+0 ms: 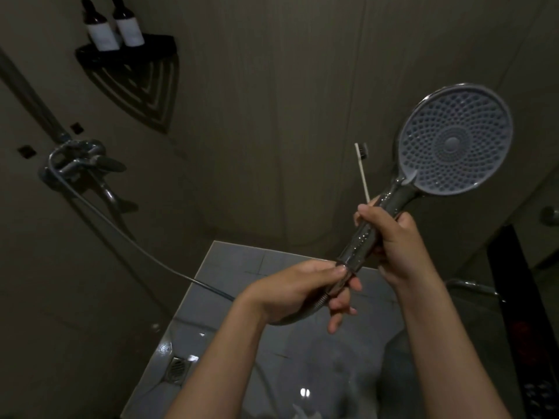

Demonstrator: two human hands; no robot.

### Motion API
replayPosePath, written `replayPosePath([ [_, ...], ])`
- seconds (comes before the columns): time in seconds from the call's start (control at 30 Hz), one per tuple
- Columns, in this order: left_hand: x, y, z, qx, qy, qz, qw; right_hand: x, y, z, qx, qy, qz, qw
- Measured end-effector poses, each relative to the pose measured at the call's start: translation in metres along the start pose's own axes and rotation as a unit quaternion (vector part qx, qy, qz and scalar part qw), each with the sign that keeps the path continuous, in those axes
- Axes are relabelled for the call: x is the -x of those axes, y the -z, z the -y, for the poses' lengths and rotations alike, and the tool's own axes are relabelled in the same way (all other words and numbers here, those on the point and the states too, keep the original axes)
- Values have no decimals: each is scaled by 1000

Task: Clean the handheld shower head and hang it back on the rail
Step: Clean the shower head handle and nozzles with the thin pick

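Above my right hand [396,240], the shower head [453,143] has a matt grey plastic face, studded with nozzles. The handle [367,234] in my grip is glossy chrome, beaded wet. Beside it, the toothbrush [363,173] stem looks pale and matt. Below my left hand [299,288], the hose [193,280] is ribbed metal.

Chrome mixer tap [77,163] on the wall; above it, black corner shelf [157,43] with two dark bottles [101,30]; below, floor drain [177,368].

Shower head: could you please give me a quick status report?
Left hand grips shower head handle low, right hand higher, toothbrush poking up from it. Head off the rail, nozzles facing camera. Hose trails to tap.
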State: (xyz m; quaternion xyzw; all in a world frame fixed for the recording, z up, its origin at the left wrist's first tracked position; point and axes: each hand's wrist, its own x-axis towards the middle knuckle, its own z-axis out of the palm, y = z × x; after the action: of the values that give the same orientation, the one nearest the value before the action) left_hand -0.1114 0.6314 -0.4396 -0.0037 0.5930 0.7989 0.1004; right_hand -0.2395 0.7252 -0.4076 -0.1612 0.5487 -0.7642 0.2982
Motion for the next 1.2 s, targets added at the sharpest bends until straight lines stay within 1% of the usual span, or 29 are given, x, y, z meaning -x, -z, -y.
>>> replayPosePath([
  [0.07, -2, -3, -1, -21, 6, -12, 1000, 1, 0, 0, -3, 6, -1, 1000],
  [0.17, -9, -11, 2, -73, -2, -105, 992, -4, 0, -1, 8, 9, -51, 999],
  [0.27, -14, -16, 8, -157, -20, -181, 971, -7, 4, -2, 19, 10, -76, 997],
  [0.3, -15, -17, 9, -206, -22, -209, 956, -7, 6, -2, 22, 10, -85, 996],
  [0.33, -16, -18, 9, -279, -18, -238, 930, -7, 6, -2, 27, 11, -95, 995],
  [0.37, -16, -20, 8, -366, -5, -261, 893, -7, 6, -2, 35, 14, -106, 994],
  [0.43, -18, -25, 7, -531, 26, -299, 792, -8, 5, -3, 61, 28, -127, 990],
  [0.47, -19, -27, 8, -582, 33, -318, 747, -8, 4, -3, 75, 35, -137, 987],
  [0.5, -20, -27, 11, -607, 30, -332, 722, -7, 3, -3, 89, 39, -145, 985],
  [0.53, -21, -28, 13, -612, 19, -339, 714, -7, 2, -2, 100, 43, -150, 983],
  [0.57, -22, -27, 14, -601, 14, -336, 725, -7, 3, -1, 107, 45, -148, 982],
  [0.6, -22, -25, 13, -549, 9, -324, 770, -6, 4, 0, 105, 44, -137, 984],
  [0.63, -22, -22, 13, -462, 8, -301, 834, -6, 4, 1, 98, 39, -119, 987],
  [0.67, -20, -18, 12, -346, 10, -264, 900, -5, 5, 3, 88, 31, -96, 991],
  [0.7, -18, -14, 9, -226, 12, -213, 950, -3, 5, 5, 78, 23, -73, 994],
  [0.73, -14, -12, 5, -134, 13, -155, 979, -2, 5, 6, 68, 17, -52, 996],
  [0.77, -10, -10, 1, -78, 17, -104, 991, -1, 5, 7, 59, 17, -29, 998],
  [0.83, -5, -6, -6, -31, 17, -33, 999, 1, 4, 8, 36, 28, 25, 999],
  [0.93, -2, -6, -8, -2, 13, 17, 1000, 4, 4, 11, 1, 37, 76, 996],
  [1.0, -3, -11, -8, 3, 11, 16, 1000, 4, 4, 12, -2, 40, 79, 996],
  [1.07, -6, -13, -7, -18, 9, -4, 1000, 3, 4, 12, 5, 44, 62, 997],
  [1.2, -11, -19, -5, -78, 2, -75, 994, -1, 4, 10, 26, 43, 6, 999],
])
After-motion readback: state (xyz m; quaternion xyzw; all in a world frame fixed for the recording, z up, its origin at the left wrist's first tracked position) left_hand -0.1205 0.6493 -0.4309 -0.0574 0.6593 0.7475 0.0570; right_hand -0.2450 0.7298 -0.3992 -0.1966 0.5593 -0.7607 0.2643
